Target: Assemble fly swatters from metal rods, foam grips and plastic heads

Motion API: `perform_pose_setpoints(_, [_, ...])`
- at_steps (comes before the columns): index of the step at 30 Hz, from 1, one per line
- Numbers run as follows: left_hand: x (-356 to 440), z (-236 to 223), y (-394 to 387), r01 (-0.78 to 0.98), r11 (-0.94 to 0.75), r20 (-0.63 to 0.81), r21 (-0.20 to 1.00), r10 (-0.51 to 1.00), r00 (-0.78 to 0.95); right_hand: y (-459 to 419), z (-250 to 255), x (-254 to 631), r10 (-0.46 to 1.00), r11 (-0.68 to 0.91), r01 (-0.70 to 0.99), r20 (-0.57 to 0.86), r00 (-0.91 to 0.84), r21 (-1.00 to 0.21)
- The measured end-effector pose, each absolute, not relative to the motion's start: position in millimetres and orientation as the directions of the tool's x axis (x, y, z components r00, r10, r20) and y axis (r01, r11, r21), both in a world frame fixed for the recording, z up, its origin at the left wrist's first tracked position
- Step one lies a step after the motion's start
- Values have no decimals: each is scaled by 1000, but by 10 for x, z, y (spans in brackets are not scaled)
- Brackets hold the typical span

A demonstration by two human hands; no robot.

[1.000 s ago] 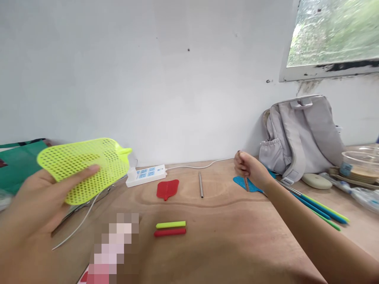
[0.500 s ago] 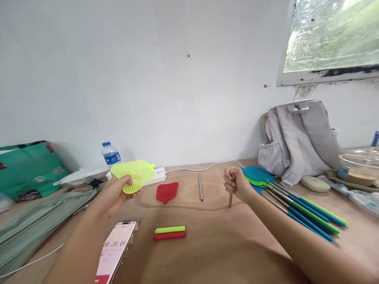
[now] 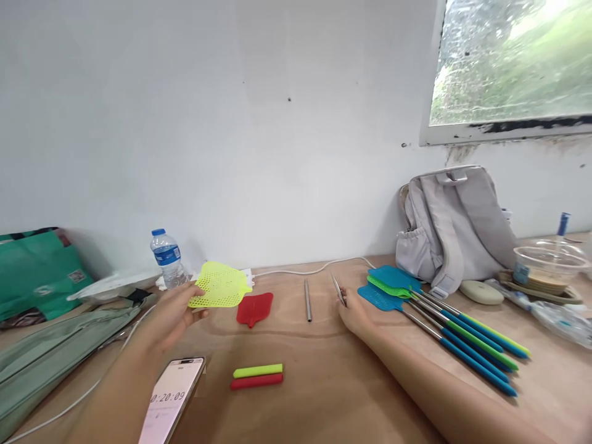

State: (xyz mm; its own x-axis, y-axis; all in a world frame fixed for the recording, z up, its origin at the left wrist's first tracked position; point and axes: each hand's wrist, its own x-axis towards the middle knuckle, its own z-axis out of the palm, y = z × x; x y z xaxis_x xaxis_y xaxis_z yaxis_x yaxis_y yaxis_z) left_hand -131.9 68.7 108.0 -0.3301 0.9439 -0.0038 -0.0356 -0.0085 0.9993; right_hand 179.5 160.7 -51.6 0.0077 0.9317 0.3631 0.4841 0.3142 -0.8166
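Observation:
My left hand grips a yellow-green mesh swatter head by its near edge, held just above the wooden table. My right hand is closed on a thin metal rod that slants up and away from my fingers. A second metal rod lies flat between the hands. A red swatter head lies beside the yellow-green one. Nearer to me lie a yellow-green handle grip and a red handle grip, side by side.
Several assembled swatters with blue and green handles lie right of my right hand. A grey backpack leans on the wall. A phone showing a timer lies near left. A water bottle, a white power strip and a green bag stand at the left.
My left hand carried the yellow-green head forward and down toward the red head. My right hand turned the rod from upright to slanting away and shifted left. The camera tilted down.

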Motion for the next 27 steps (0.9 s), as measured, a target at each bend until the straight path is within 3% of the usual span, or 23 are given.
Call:
perform_pose_setpoints(10, [-1351, 959, 1043, -18, 96, -97, 995, 947, -308, 1512, -448, 1716, 917, 344, 623, 395, -60, -702])
perform_pose_setpoints(14, [-1427, 723, 1396, 291, 264, -154, 920, 924, -351, 1386, -361, 1678, 888, 448, 620, 402, -225, -644])
perform_pose_setpoints(19, [-1459, 531, 1613, 513, 323, -98, 795, 903, -417, 1253, -293, 1679, 811, 580, 639, 426, -400, -505])
perform_pose_setpoints(23, [-1332, 514, 1609, 709, 260, 68, 655, 915, -398, 1235, -282, 1682, 778, 624, 637, 431, -457, -452])
perform_pose_setpoints(27, [-925, 505, 1534, 838, 97, 179, 537, 957, -226, 1245, -273, 1689, 767, 637, 659, 412, -492, -399])
